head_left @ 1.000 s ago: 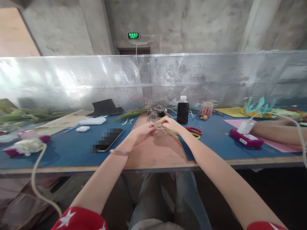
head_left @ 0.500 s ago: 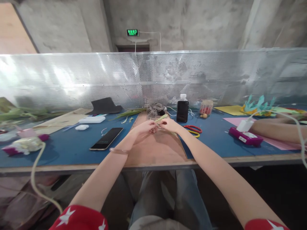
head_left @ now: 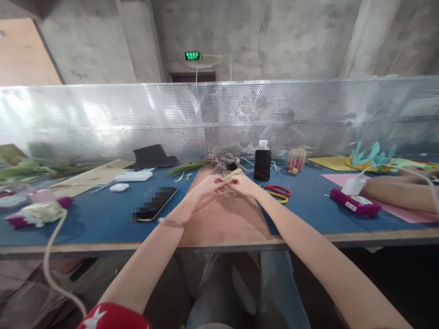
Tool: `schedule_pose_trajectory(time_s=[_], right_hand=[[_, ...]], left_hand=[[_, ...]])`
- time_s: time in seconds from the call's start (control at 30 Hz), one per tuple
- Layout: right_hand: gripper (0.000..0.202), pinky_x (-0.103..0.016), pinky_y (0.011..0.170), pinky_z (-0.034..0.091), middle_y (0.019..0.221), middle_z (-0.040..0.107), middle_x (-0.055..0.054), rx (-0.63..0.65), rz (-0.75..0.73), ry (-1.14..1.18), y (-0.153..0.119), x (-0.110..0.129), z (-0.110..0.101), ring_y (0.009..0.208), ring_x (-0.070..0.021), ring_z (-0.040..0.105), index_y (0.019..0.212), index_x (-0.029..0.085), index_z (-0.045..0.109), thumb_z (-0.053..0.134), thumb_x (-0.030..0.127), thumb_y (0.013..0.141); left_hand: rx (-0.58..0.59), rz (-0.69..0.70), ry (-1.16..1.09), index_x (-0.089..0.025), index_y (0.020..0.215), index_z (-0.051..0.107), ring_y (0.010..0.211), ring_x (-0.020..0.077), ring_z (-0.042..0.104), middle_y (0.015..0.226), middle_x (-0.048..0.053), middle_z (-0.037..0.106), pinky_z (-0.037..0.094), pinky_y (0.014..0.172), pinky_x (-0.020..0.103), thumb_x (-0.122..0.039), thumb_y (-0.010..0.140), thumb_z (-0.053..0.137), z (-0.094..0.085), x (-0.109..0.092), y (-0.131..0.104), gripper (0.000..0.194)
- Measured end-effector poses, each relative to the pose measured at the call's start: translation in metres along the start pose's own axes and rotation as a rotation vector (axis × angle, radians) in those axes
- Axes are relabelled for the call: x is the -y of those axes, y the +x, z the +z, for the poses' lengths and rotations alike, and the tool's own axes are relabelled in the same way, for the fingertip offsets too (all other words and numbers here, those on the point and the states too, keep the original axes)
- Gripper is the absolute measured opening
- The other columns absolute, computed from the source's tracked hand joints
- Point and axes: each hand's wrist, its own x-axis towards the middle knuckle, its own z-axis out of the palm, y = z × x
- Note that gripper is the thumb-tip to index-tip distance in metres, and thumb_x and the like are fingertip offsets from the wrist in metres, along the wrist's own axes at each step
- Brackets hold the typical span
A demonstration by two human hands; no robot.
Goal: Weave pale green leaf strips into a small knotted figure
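Over the brown board [head_left: 222,219], my left hand [head_left: 211,184] and my right hand [head_left: 241,184] meet with their fingers pinched together. Between them they grip a pale green leaf strip [head_left: 233,173], whose flat end sticks up to the right above the fingertips. Its lower part is hidden by the fingers. Just behind the hands lies a tangled heap of grey string [head_left: 223,161]. Scissors with red and yellow handles [head_left: 279,188] rest to the right of my right hand.
A phone [head_left: 158,203] lies left. A dark bottle with a white cap [head_left: 262,163] and a jar [head_left: 296,160] stand behind right. Green leaves [head_left: 188,166] lie behind left. Purple power strip [head_left: 355,202] and another person's arm [head_left: 401,192] are at right. A perforated metal screen [head_left: 164,114] closes the back.
My view has tipped up slightly, so the table sits lower in the picture. The leaf strip now shows more of its flat end above my fingers; both hands stay together.
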Motion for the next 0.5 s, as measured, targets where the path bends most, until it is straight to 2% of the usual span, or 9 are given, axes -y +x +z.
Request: schedule_pose_trajectory(time_s=[0.27,0.5], right_hand=[[0.021,-0.032,0.069,0.049,0.09,0.06,-0.004,-0.003,0.023,-0.018,-0.0016,0.0028,-0.0029,0.078,-0.0137,0.058,0.095,0.011,0.057,0.049,0.029,0.087],[0.021,-0.031,0.068,0.049,0.091,0.059,-0.004,0.028,0.032,-0.047,-0.0011,0.0022,-0.0019,0.078,-0.0137,0.058,0.096,0.011,0.057,0.05,0.029,0.086]], left_hand=[[0.058,0.009,0.054,-0.011,0.095,0.056,0.072,0.0133,0.059,0.086,0.004,0.06,0.05,0.065,0.031,-0.031,0.086,0.047,0.001,-0.0022,-0.003,0.024],[0.0,0.002,0.167,-0.011,0.094,0.056,0.07,0.0127,0.058,0.085,0.004,0.06,0.05,0.064,0.03,-0.03,0.086,0.048,0.0032,-0.001,-0.0024,0.022]])
